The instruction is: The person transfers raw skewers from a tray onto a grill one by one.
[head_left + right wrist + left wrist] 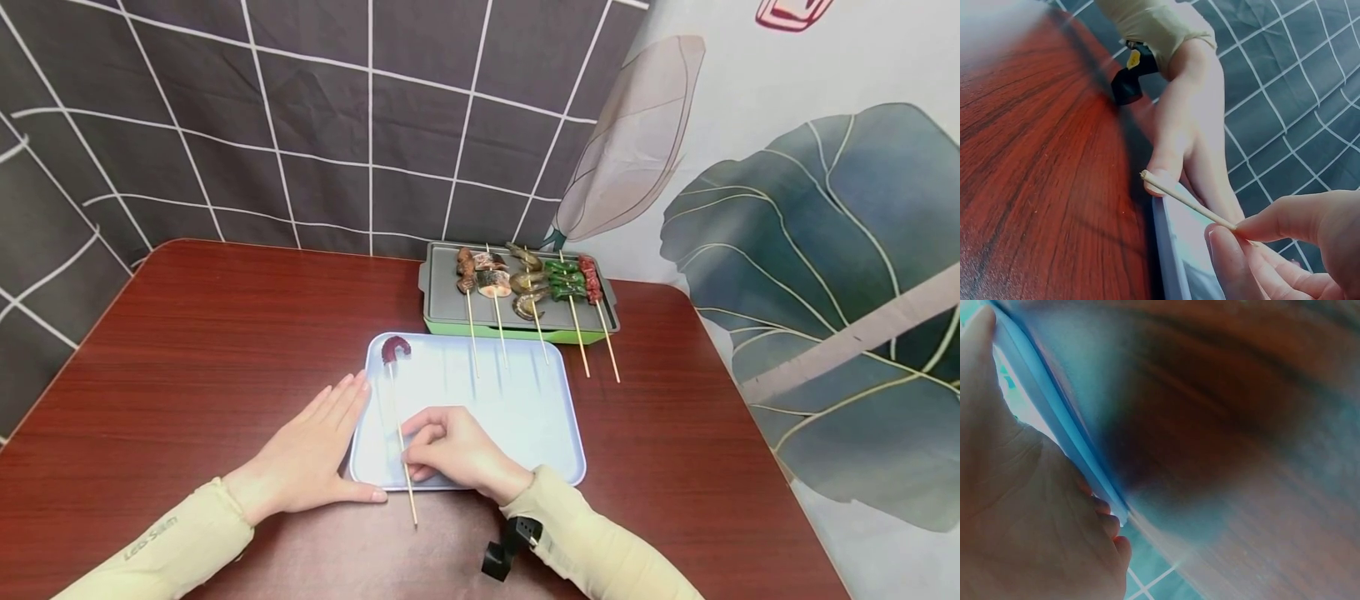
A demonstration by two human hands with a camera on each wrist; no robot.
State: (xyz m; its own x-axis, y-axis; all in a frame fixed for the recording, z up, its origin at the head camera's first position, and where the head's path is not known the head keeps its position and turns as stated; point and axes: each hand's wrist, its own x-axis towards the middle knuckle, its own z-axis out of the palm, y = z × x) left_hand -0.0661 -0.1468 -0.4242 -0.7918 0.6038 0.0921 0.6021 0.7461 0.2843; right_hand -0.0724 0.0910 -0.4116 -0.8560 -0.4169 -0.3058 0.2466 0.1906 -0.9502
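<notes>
My right hand (457, 446) pinches a wooden skewer (1191, 205) between thumb and fingers, over the front left part of a pale blue tray (487, 417). A dark red, curled piece of food (394, 347) is threaded on the skewer's far end, at the tray's far left corner. The skewer's bare near end sticks out past the tray's front edge. Along the tray's left side lies my left hand (311, 450), fingers straight and fingertips at the rim, thumb at the front left corner. In the left wrist view, the left palm (1029, 506) is beside the tray's edge.
Behind the tray stands a grey grill plate (442, 304) on a green base. Several skewers lie across it: brown pieces, fish chunks (492, 283), shrimp (528, 282), green peppers (566, 279) and red meat (590, 279). Their sticks overhang toward the tray. A tiled-pattern cloth (322, 125) hangs behind the table.
</notes>
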